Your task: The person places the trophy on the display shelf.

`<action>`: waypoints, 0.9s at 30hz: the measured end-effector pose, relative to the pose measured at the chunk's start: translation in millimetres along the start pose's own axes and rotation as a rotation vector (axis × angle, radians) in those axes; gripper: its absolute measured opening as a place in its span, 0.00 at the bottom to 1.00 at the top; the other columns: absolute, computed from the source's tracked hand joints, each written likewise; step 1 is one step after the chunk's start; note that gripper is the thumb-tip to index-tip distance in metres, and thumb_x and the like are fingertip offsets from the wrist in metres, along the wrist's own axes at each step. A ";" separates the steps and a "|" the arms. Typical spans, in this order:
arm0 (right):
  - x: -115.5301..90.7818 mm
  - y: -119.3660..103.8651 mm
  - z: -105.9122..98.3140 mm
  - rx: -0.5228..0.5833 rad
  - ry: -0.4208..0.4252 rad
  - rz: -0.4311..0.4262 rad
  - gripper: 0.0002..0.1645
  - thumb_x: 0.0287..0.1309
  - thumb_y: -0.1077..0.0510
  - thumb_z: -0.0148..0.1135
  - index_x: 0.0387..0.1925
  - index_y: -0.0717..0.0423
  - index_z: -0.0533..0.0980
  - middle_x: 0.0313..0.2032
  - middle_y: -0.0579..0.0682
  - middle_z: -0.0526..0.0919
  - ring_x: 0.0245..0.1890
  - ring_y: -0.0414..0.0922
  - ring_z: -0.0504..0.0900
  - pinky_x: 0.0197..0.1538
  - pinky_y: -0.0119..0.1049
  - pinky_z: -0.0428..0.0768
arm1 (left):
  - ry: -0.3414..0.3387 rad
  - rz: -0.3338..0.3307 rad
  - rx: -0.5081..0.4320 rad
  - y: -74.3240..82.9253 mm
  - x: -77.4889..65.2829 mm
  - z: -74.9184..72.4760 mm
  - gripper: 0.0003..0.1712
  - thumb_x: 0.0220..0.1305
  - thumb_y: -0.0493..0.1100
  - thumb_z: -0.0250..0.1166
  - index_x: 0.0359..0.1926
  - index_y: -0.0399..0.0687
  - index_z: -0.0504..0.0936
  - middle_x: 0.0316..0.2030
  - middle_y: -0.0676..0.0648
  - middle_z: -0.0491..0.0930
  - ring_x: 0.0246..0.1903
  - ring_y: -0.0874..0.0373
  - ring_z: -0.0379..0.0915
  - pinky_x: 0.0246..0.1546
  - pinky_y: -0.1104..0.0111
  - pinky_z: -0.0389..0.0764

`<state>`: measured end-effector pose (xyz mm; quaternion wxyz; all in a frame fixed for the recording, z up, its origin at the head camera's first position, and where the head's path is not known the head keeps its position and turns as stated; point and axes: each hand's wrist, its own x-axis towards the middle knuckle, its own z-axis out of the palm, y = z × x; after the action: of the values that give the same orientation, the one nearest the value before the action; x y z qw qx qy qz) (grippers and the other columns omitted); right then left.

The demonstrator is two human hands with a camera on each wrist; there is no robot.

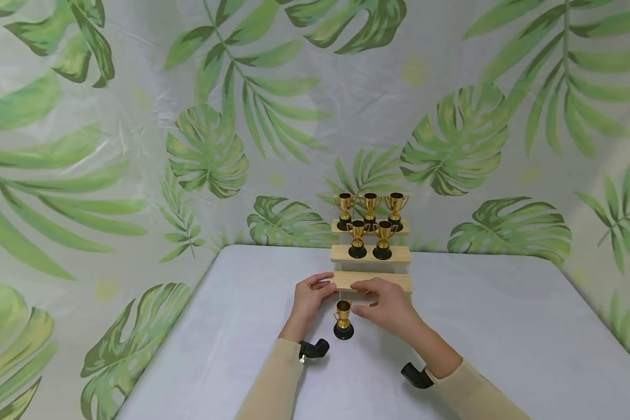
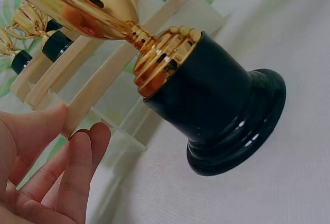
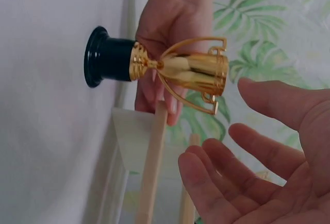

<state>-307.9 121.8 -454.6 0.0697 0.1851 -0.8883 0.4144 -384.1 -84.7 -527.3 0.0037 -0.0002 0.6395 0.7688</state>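
Observation:
A small gold trophy cup (image 1: 343,318) with a black base stands upright on the white table, in front of a tiered wooden display stand. My left hand (image 1: 308,300) pinches the left end of the stand's lowest wooden step (image 1: 375,280); in the left wrist view the thumb lies over the step's end and the fingers (image 2: 80,167) are under it. Just right of the trophy is my right hand (image 1: 387,304), its fingers spread and relaxed. The right wrist view shows a gap between its thumb (image 3: 258,90) and the cup's rim.
Three matching trophies (image 1: 370,211) stand on the stand's top step, and two more trophies (image 1: 382,239) on the middle step (image 1: 341,253). Behind the white-covered table (image 1: 241,350) hangs a leaf-printed curtain (image 1: 294,116). Each wrist wears a black camera mount (image 1: 314,349).

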 end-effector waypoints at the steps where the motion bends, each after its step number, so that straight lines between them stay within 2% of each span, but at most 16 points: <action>1: -0.4 -0.3 2.1 0.001 -0.004 -0.015 0.26 0.50 0.56 0.80 0.53 0.50 0.84 0.47 0.46 0.84 0.46 0.50 0.83 0.44 0.40 0.86 | -0.001 0.001 -0.002 0.0 -0.1 -0.2 0.20 0.60 0.33 0.73 0.54 0.37 0.85 0.39 0.40 0.87 0.39 0.53 0.86 0.47 0.62 0.85; 8: -3.6 -4.8 15.8 0.027 -0.001 -0.034 0.27 0.48 0.54 0.82 0.53 0.48 0.84 0.45 0.45 0.84 0.46 0.51 0.83 0.43 0.41 0.87 | 0.001 -0.012 0.006 -0.3 1.4 -1.0 0.18 0.60 0.35 0.74 0.53 0.42 0.86 0.39 0.42 0.87 0.40 0.54 0.85 0.49 0.60 0.84; 16: -5.9 -5.9 25.2 0.031 0.001 -0.021 0.26 0.49 0.54 0.81 0.53 0.45 0.85 0.43 0.40 0.83 0.45 0.48 0.82 0.41 0.32 0.85 | 0.014 -0.029 0.018 0.2 0.0 -1.3 0.17 0.59 0.36 0.74 0.51 0.45 0.88 0.39 0.42 0.87 0.40 0.54 0.85 0.46 0.62 0.85; 27: -6.9 -6.4 28.3 0.032 0.027 -0.028 0.22 0.50 0.53 0.80 0.49 0.46 0.86 0.40 0.39 0.84 0.44 0.48 0.83 0.43 0.36 0.86 | 0.019 -0.026 0.016 -0.8 1.4 -0.6 0.17 0.59 0.34 0.74 0.51 0.43 0.88 0.39 0.42 0.87 0.39 0.54 0.85 0.47 0.60 0.85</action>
<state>-298.3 98.4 -470.3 0.0848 0.1929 -0.8779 0.4300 -385.5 -85.2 -528.2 0.0075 -0.0156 0.6456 0.7635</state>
